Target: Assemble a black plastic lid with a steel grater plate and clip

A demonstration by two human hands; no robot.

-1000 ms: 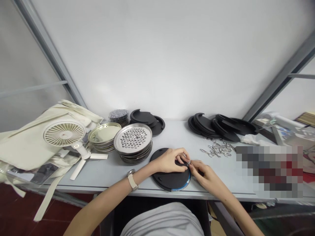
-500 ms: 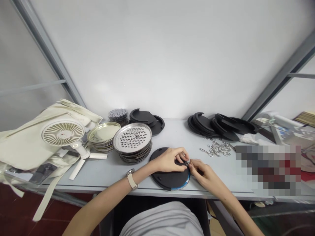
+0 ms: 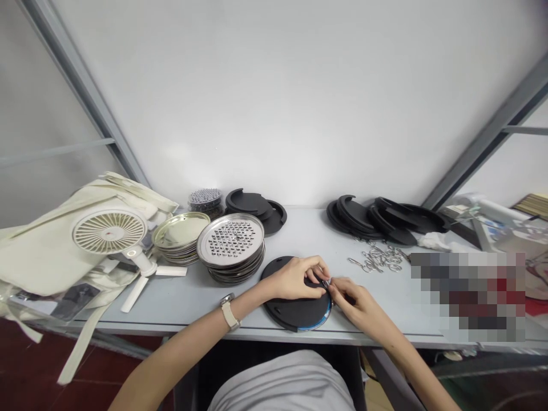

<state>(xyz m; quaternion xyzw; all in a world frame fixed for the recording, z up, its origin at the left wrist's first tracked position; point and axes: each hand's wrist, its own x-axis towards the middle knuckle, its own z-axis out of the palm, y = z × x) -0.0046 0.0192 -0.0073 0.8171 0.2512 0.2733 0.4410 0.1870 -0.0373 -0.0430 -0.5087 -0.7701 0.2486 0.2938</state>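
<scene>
A black round disc [image 3: 299, 314] with a strip of blue along its lower right edge lies at the front of the table. My left hand [image 3: 295, 278] rests across it, thumb and fingers closed at its right rim. Beside that rim my right hand [image 3: 353, 299] pinches a small metal piece, mostly hidden between the fingertips of both hands. Its exact shape cannot be made out. Up and to the right is a loose pile of small metal wire loops [image 3: 381, 258].
Left of the disc stand a stack of perforated metal grater discs [image 3: 231, 242] and a stack of gold-coloured lids [image 3: 182, 231]. Black round trays [image 3: 355, 217] lie at the back. A white fan [image 3: 110, 233] and cream bag [image 3: 47, 245] occupy the left. The table edge [image 3: 274, 337] runs close in front.
</scene>
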